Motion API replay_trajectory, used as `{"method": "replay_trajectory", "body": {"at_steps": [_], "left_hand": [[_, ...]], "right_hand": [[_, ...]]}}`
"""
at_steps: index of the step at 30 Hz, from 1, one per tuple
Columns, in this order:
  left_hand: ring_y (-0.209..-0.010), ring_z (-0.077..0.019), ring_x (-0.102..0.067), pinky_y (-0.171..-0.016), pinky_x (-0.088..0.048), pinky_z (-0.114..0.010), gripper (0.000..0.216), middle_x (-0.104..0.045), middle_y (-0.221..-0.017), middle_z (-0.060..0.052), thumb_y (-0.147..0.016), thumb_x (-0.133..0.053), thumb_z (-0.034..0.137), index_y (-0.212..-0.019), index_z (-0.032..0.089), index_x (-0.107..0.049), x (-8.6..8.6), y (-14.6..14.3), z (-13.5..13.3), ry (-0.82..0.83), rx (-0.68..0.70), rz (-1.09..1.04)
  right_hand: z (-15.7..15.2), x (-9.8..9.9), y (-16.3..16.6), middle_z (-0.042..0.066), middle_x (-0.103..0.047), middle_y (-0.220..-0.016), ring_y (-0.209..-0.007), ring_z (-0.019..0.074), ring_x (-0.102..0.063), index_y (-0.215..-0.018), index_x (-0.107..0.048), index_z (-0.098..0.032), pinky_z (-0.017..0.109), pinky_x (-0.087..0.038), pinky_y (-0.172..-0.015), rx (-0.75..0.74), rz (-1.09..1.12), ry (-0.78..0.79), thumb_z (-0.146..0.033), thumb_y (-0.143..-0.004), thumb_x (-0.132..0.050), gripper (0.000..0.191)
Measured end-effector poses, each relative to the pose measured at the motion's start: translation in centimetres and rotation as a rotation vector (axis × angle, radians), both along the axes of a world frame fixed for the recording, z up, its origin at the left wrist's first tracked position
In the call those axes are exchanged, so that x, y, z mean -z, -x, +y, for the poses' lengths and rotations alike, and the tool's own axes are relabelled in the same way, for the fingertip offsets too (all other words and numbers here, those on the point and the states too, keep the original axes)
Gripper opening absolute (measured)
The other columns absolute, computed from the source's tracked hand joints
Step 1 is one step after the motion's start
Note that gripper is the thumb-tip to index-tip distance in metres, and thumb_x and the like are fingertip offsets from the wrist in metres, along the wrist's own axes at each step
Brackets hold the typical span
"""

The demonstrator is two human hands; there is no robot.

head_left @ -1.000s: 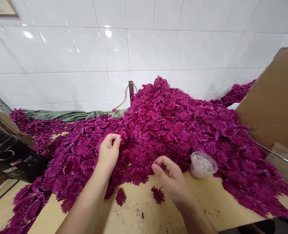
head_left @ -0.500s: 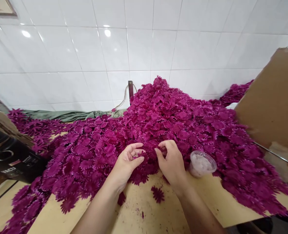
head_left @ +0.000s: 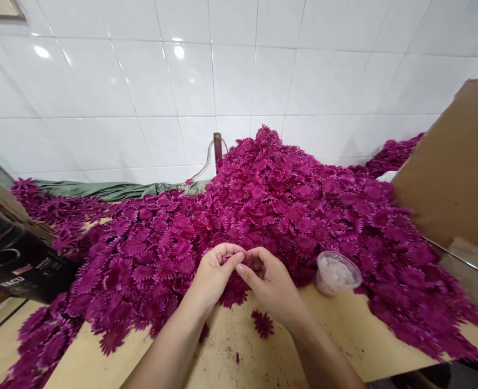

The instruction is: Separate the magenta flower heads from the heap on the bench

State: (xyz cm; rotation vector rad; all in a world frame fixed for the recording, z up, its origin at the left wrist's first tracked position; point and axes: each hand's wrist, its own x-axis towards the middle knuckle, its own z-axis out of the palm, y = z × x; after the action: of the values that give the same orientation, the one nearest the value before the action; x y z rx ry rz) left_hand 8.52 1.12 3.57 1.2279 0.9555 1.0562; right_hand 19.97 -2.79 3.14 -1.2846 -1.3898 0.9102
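A big heap of magenta fabric flower heads (head_left: 287, 200) covers the yellowish table (head_left: 344, 335) against the white tiled wall. My left hand (head_left: 212, 275) and my right hand (head_left: 269, 281) meet at the near edge of the heap, fingertips touching in a pinch. Both hands are curled closed; what they pinch is hidden between the fingers. One loose flower (head_left: 262, 323) lies on the table just below my right hand. A small clear plastic cup (head_left: 338, 273) with whitish contents stands to the right of my right hand.
A brown cardboard sheet (head_left: 453, 173) leans at the right. A black box (head_left: 15, 265) sits at the left under another cardboard piece. Green cloth (head_left: 113, 190) lies along the wall, with a metal post and cord (head_left: 217, 147) behind the heap.
My left hand came down from the heap and to the right, my right hand rose to it. Both drew back a little and now pinch together at the heap's edge.
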Motion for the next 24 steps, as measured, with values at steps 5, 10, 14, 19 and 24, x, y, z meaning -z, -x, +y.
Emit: {"method": "replay_trajectory", "body": {"at_steps": [5,10,14,19,24], "left_hand": [[-0.061,-0.0102,-0.050,-0.062,-0.041,-0.022,0.026,-0.054,-0.061,0.003,-0.065,-0.060,0.041,-0.064,0.016,-0.056,0.1,-0.1,-0.1,-0.016,-0.039,0.015],[-0.065,-0.0108,-0.049,-0.064,-0.040,-0.023,0.032,-0.054,-0.068,0.002,-0.069,-0.054,0.046,-0.079,0.016,-0.057,0.0,0.4,-0.4,-0.048,-0.019,0.082],[-0.066,-0.0107,-0.048,-0.065,-0.040,-0.022,0.023,-0.054,-0.069,0.002,-0.069,-0.056,0.038,-0.077,0.016,-0.055,0.2,0.8,-0.9,-0.080,-0.038,0.152],[-0.061,-0.0104,-0.047,-0.063,-0.040,-0.023,0.013,-0.052,-0.063,0.004,-0.064,-0.058,0.023,-0.075,0.017,-0.055,0.3,0.4,-1.0,-0.089,-0.034,0.166],[-0.066,-0.0128,-0.049,-0.064,-0.039,-0.025,0.021,-0.056,-0.069,0.000,-0.065,-0.055,0.021,-0.085,0.016,-0.058,0.0,0.8,-1.2,-0.069,0.001,0.236]], "right_hand": [[0.3,0.4,0.3,-0.001,-0.055,-0.067,-0.064,0.0122,-0.051,-0.074,-0.051,-0.019,0.025,-0.043,-0.061,-0.013,0.071,-0.028,-0.024,-0.070,-0.056,0.008],[0.5,0.4,-0.1,-0.002,-0.051,-0.060,-0.056,0.0117,-0.047,-0.068,-0.052,-0.019,0.024,-0.038,-0.054,0.092,0.004,-0.066,-0.028,-0.075,-0.049,0.013],[0.5,0.8,0.1,-0.001,-0.052,-0.061,-0.058,0.0128,-0.048,-0.069,-0.052,-0.019,0.024,-0.038,-0.056,0.155,-0.034,-0.093,-0.031,-0.078,-0.046,0.017],[0.7,0.5,-0.1,0.000,-0.053,-0.063,-0.058,0.0133,-0.048,-0.069,-0.050,-0.018,0.025,-0.038,-0.056,0.235,-0.133,-0.128,-0.030,-0.079,-0.044,0.016],[2.3,-0.2,-2.6,-0.001,-0.048,-0.056,-0.053,0.0136,-0.046,-0.068,-0.047,-0.019,0.028,-0.039,-0.056,0.526,-0.132,-0.155,-0.032,-0.079,-0.041,0.017]]}}
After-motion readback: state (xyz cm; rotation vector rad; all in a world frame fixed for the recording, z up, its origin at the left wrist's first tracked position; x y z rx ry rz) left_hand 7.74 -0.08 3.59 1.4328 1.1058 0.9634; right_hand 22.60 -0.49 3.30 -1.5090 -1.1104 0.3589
